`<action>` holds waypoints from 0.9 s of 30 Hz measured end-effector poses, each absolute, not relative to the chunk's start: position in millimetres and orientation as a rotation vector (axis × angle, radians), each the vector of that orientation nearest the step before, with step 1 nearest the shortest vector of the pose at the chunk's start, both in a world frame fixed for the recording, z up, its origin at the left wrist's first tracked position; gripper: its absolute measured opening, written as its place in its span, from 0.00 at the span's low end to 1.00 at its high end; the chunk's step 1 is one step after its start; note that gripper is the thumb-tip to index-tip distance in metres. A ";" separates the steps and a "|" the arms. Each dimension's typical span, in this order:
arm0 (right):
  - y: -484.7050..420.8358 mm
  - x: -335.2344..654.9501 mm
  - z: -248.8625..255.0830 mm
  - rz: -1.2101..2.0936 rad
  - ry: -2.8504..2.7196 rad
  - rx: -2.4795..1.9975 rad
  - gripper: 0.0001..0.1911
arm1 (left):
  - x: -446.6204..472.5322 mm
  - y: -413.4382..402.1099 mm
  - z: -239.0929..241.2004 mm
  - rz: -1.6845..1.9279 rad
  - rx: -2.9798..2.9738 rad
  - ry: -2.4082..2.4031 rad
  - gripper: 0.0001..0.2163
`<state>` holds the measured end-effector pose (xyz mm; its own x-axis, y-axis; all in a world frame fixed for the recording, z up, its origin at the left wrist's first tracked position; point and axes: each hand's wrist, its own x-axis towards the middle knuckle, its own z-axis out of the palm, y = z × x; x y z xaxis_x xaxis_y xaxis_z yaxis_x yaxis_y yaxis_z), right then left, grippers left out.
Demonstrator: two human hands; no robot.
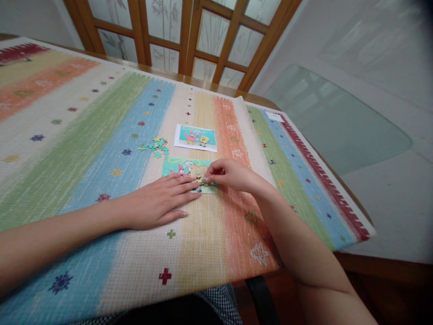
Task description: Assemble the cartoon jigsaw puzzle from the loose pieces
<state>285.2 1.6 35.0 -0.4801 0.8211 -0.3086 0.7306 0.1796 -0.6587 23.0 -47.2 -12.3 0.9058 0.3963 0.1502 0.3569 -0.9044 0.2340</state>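
A partly assembled jigsaw puzzle (174, 166) with cartoon figures lies flat on the striped tablecloth. My left hand (162, 198) rests flat over its lower left part, fingers stretched out. At the puzzle's right side is my right hand (232, 174), thumb and forefinger pinched together at the surface. What sits between those fingertips is too small to make out, though puzzle pieces lie right under them. Just beyond the puzzle is a printed reference picture (196, 138) of the same scene. A heap of loose puzzle pieces (156, 146) is to the left of that picture.
The striped tablecloth (101, 158) covers a wooden table. A small white paper (274, 117) lies near its far right edge. Wooden doors with glass panes (189, 38) stand behind the table, and a pale wall (372, 81) rises on the right.
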 end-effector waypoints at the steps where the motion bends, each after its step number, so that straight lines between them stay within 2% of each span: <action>1: 1.9 285.7 35.3 1.205 -2.317 -1.537 0.05 | 23.0 -47.2 -12.5 0.288 2.868 0.573 0.25; 12: 2.9 289.9 35.8 1.216 -2.320 -1.574 0.07 | 24.1 -47.6 -10.3 0.228 2.873 0.554 0.22; 20: 0.3 281.8 32.1 1.262 -2.281 -1.504 0.03 | 25.8 -48.1 -9.7 0.251 2.866 0.570 0.22; 27: 1.1 280.2 35.5 1.503 -2.035 -1.367 0.05 | 27.3 -49.2 -8.9 0.193 2.905 0.575 0.23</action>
<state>280.2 1.1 35.5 -0.5206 0.7987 -0.3018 0.5235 0.0193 -0.8518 27.3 -49.2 -8.9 0.9170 0.3879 0.0932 0.3654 -0.9103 0.1943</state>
